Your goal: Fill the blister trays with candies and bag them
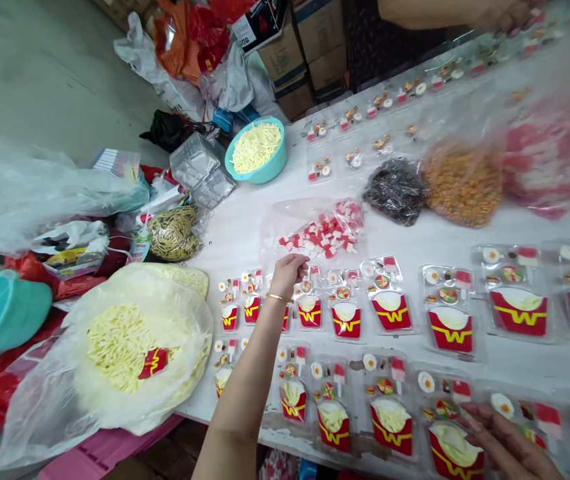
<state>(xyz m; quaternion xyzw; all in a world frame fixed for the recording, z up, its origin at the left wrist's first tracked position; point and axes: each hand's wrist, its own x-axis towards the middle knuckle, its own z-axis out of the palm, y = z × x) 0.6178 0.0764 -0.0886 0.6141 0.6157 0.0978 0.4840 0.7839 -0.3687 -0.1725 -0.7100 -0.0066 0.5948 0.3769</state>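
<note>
My left hand [289, 273], with a gold bangle at the wrist, reaches over the back row of clear blister packs. Its fingers are pinched together beside a pack with a red toy fries box [309, 313]; whatever they hold is hidden. At the lower right, my right hand [507, 443] has its fingers stretched out at a front-row pack. That pack holds a red fries box [457, 457] with pale fries in it, a toy fried egg [425, 382] and a red-and-white toy popsicle [461, 391]. Just beyond my left hand, loose red-and-white popsicles [327, 230] lie in a clear bag.
A large plastic bag of pale fries [119, 347] sits at the left, a turquoise bowl of fries [265, 167] at the back. Bags of dark pieces [395, 190] and orange pieces [462, 187] stand farther right. Another person's hand [507, 17] works over packs at the top right.
</note>
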